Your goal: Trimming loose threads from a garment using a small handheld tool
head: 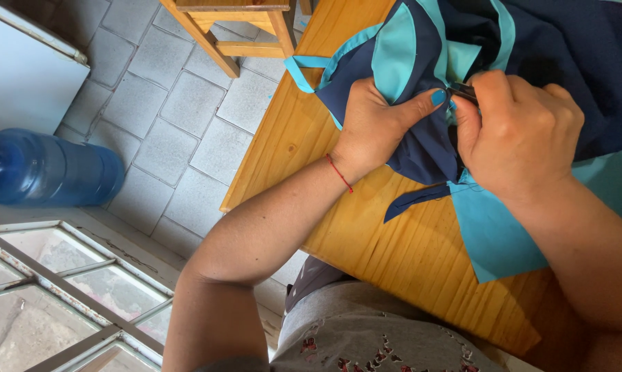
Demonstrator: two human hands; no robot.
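**On the wooden table: fabric work, two hands**

Wooden table (400, 241): pale plank top, bearing the work. Tiled floor (166, 131) beside it, with a blue water bottle (49, 169) and a wooden stool (235, 34).

Navy and turquoise garment (572, 48): bunched on the tabletop, between both hands.

Left hand (373, 127): closed on a fold of the cloth, thumb pressing it flat; red thread bracelet (340, 172) at the wrist.

Right hand (524, 134): fingers pressed together, pinching a small dark tool (462, 89), kind unclear, at the seam.

Handling judgement: keep the cloth taut under the thumb, tool strokes short, away from the fingertips.
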